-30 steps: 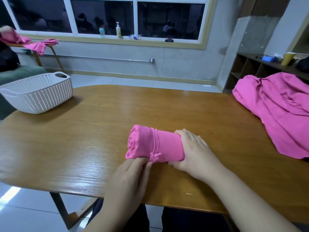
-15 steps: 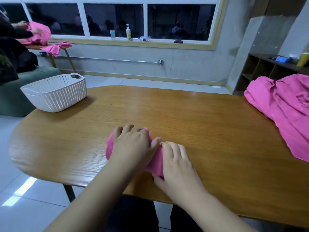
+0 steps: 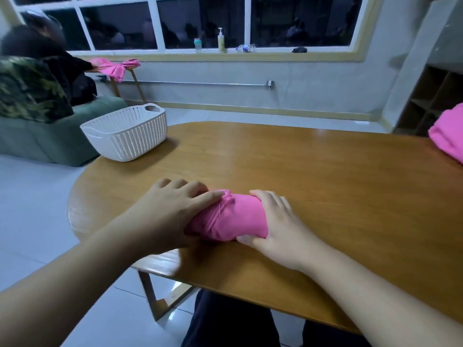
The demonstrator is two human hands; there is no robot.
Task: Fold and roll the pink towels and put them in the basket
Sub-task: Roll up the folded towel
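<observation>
A rolled pink towel [image 3: 235, 219] lies on the wooden table [image 3: 313, 176] near its front edge. My left hand [image 3: 170, 211] grips the roll's left end, fingers curled over its top. My right hand [image 3: 278, 226] holds the right end, fingers over the far side and thumb tucked under the near side. A white perforated basket [image 3: 127, 136] stands open on the table's far left corner; nothing shows inside it from here. A pile of unfolded pink towels [image 3: 448, 136] lies at the table's right edge, cut off by the frame.
A green sofa [image 3: 50, 139] with a camouflage cushion stands left of the table. A person sits behind it at a small side table with pink cloths [image 3: 117, 68]. Bottles line the windowsill [image 3: 220, 43]. Wooden shelves [image 3: 431, 101] stand at the right.
My view has swung left, bringing the basket closer to centre. My left hand moved from covering the roll's middle to its left end. My right hand now clasps the right end.
</observation>
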